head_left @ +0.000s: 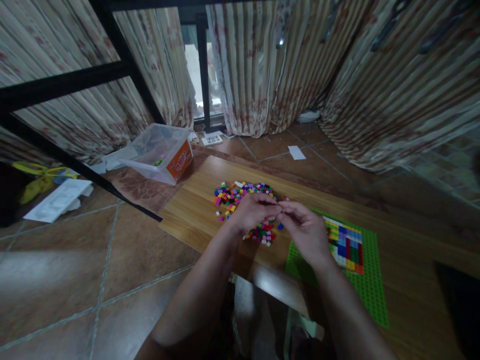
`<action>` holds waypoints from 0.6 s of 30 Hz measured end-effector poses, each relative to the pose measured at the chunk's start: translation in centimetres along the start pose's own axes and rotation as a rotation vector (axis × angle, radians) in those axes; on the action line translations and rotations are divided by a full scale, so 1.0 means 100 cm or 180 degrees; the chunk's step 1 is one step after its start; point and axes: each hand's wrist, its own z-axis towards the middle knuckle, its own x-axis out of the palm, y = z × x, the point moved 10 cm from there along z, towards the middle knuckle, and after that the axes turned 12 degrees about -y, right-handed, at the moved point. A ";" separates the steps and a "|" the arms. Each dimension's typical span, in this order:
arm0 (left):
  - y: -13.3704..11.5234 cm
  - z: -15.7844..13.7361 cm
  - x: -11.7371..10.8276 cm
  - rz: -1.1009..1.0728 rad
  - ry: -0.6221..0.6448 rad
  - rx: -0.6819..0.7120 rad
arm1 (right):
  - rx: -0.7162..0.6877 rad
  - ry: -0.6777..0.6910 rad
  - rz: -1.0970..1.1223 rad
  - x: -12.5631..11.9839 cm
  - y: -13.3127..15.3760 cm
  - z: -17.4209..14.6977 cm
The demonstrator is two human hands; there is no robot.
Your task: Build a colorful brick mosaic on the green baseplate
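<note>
Big striped curtains (247,75) with red flowers hang at the far side. Below them is a brown tiled floor (142,265). A long wooden tabletop (191,200) runs across the middle. A green studded baseplate (371,280) lies on its right part, partly under the right hand. A see-through plastic box (150,170) with an orange label (180,162) sits past the far left corner, with a little bit of green inside.

A pile of tiny toy bricks (225,195) in many colors is spread on the tabletop, left of the baseplate, and the hands hide some of it. On the baseplate is a flat patch of joined bricks (347,245), with red, blue, yellow, white and green in it.

The left hand (255,212) and right hand (307,230) meet above the pile's right side. Their fingertips are bunched close together. I cannot tell if either grip has a brick in it. One small blue brick (280,226) lies just below the fingers.
</note>
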 end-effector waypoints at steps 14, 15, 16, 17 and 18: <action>-0.006 -0.007 -0.003 0.0016 0.0156 -0.0069 | 0.0512 -0.0253 0.0479 -0.012 -0.018 0.000; -0.012 -0.004 -0.014 0.0486 -0.0089 0.0218 | 0.0402 -0.0295 0.0220 -0.012 -0.018 0.000; -0.019 -0.002 -0.025 0.1043 -0.0350 0.0525 | 0.0273 -0.0309 -0.0090 -0.010 -0.017 0.000; -0.026 -0.002 -0.035 0.1635 -0.0572 0.0805 | 0.0135 -0.0282 -0.0407 -0.007 -0.016 -0.001; -0.031 -0.002 -0.041 0.2164 -0.0732 0.0999 | 0.0001 -0.0217 -0.0684 -0.002 -0.015 -0.002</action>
